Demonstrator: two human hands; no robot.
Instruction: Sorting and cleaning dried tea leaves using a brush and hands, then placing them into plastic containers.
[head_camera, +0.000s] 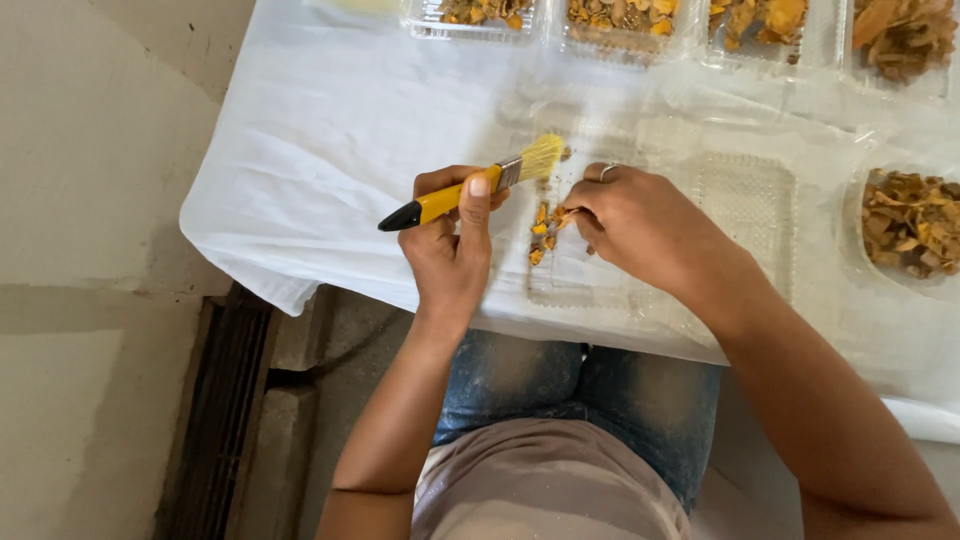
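Head view: left hand (452, 240) grips yellow-bristled brush (470, 185); right hand (640, 225) seemingly pinches orange flakes (545, 235).

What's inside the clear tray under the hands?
The open clear tray holds a few small orange-yellow pieces. The right hand covers part of it, so anything beneath that hand is hidden.

Left hand (452, 245): fist closed, thumb up, wrist straight.
Right hand (640, 222): palm down, fingertips pinched together (a ring shows).
Forearms: both reach forward, angled inward.
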